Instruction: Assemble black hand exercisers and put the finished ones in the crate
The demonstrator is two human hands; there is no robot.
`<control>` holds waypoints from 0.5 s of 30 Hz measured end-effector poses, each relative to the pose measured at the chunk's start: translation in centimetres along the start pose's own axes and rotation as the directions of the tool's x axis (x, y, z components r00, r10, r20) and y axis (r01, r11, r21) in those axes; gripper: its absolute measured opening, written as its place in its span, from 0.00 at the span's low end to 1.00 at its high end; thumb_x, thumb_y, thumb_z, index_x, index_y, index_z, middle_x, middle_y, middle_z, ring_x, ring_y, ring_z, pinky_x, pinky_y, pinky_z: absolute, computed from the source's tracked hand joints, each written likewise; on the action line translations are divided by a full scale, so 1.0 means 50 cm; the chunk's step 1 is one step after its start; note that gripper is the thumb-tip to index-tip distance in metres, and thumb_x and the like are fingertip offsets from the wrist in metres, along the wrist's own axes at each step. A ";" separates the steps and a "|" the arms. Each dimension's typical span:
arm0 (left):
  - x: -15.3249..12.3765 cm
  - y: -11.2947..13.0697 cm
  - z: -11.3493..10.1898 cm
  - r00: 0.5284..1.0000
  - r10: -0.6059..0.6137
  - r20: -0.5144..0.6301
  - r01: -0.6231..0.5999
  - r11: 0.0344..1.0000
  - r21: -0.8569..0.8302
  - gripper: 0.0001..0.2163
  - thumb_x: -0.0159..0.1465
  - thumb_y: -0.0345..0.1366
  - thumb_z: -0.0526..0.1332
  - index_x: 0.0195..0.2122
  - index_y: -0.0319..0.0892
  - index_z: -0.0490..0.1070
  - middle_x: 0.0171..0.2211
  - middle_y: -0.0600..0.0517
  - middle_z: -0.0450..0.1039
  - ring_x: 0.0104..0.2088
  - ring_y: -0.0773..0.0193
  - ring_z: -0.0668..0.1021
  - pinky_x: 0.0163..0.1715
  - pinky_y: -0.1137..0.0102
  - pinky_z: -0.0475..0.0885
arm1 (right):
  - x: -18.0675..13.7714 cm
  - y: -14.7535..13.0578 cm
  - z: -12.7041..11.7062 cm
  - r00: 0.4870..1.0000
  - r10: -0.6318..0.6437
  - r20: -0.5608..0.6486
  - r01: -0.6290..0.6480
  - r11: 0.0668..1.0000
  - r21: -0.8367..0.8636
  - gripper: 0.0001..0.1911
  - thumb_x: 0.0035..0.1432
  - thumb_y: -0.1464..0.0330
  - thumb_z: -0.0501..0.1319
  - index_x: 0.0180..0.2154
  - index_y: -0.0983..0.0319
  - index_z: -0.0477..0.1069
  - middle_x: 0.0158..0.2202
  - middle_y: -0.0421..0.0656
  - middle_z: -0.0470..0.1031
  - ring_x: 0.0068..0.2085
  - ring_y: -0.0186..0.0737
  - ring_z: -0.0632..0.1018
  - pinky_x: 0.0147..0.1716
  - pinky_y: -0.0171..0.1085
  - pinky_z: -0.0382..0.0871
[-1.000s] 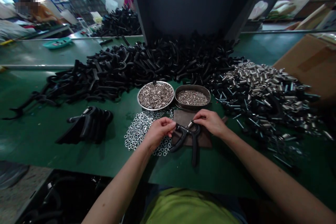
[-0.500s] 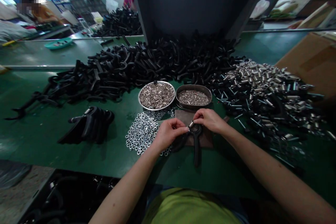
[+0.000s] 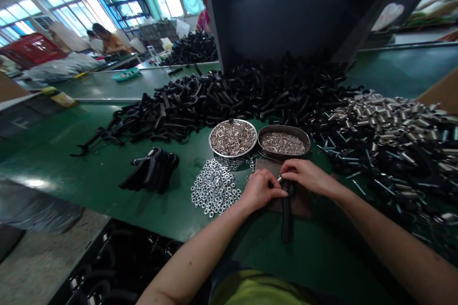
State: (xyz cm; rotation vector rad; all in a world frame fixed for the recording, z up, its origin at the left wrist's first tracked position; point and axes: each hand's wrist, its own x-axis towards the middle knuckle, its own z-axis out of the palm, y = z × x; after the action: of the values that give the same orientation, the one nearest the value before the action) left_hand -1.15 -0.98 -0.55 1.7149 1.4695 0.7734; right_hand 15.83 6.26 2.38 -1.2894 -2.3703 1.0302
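Observation:
A black hand-grip exerciser lies on a brown pad on the green table. My left hand is closed in a pinch at the top of the gripper. My right hand is closed over the same top end, where a small metal spring piece shows between the fingers. One black handle sticks out toward me below my hands.
Loose nuts lie left of my hands. Two metal dishes of small parts stand behind. A heap of black handles, a pile of metal sleeves and bolts, finished grippers, a grey bin. People work at the far tables.
My left hand has moved right onto the top of the gripper and met the right hand. The view has shifted left and up.

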 end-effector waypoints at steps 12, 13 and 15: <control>0.041 0.019 -0.021 0.966 -0.103 0.238 0.084 0.993 0.086 0.10 0.48 0.39 0.70 0.24 0.41 0.71 0.24 0.57 0.68 0.28 0.66 0.70 0.32 0.71 0.64 | 0.008 -0.028 -0.066 0.958 -0.093 -0.271 -0.007 0.937 -0.348 0.10 0.60 0.68 0.54 0.34 0.63 0.72 0.37 0.46 0.75 0.40 0.43 0.74 0.41 0.39 0.64; 0.037 0.019 -0.021 0.972 -0.078 0.222 0.055 0.993 0.106 0.10 0.48 0.40 0.70 0.25 0.41 0.71 0.26 0.56 0.69 0.29 0.65 0.71 0.33 0.70 0.64 | -0.027 -0.021 -0.062 0.957 -0.090 -0.274 -0.018 0.929 -0.370 0.10 0.60 0.67 0.53 0.34 0.63 0.72 0.37 0.47 0.75 0.40 0.44 0.73 0.41 0.40 0.64; 0.017 0.019 -0.016 0.989 0.017 0.147 -0.043 0.983 0.177 0.09 0.50 0.39 0.69 0.27 0.42 0.73 0.31 0.54 0.71 0.34 0.63 0.72 0.37 0.68 0.64 | -0.111 0.008 -0.046 0.953 -0.055 -0.296 -0.078 0.905 -0.419 0.09 0.59 0.66 0.54 0.35 0.62 0.71 0.36 0.48 0.74 0.40 0.47 0.73 0.39 0.43 0.66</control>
State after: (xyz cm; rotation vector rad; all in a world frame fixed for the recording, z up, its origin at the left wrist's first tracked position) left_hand -1.15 -0.08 0.63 1.8903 1.4528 0.5313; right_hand 20.48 2.95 4.36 -1.4762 -2.4174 0.2783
